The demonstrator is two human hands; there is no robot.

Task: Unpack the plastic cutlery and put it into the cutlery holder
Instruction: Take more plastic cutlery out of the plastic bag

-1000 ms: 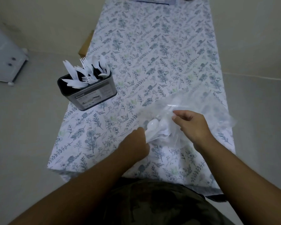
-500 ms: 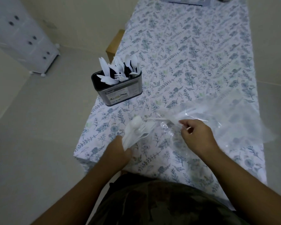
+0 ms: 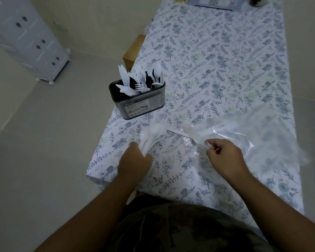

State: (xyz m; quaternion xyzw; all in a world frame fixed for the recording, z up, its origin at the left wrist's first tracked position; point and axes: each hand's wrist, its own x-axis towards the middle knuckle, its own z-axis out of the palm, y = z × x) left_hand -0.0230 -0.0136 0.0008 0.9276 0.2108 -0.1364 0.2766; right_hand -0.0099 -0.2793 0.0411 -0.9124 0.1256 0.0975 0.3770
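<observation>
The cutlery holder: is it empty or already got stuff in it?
Partly filled: white knives, forks and spoons stand in the cutlery holder.

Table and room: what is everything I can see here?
cutlery holder: one, dark metal, table's left edge, holding white knives, forks, spoons
spoons: a bunch, white, in the left hand
plastic bag: one, clear, on the table at right
tablecloth: one, white with blue-green leaf print
drawer unit: one, white, on the floor at left
wooden piece: one, brown, beside the table's left edge
left hand: grips the spoons
right hand: pinches the plastic bag
</observation>
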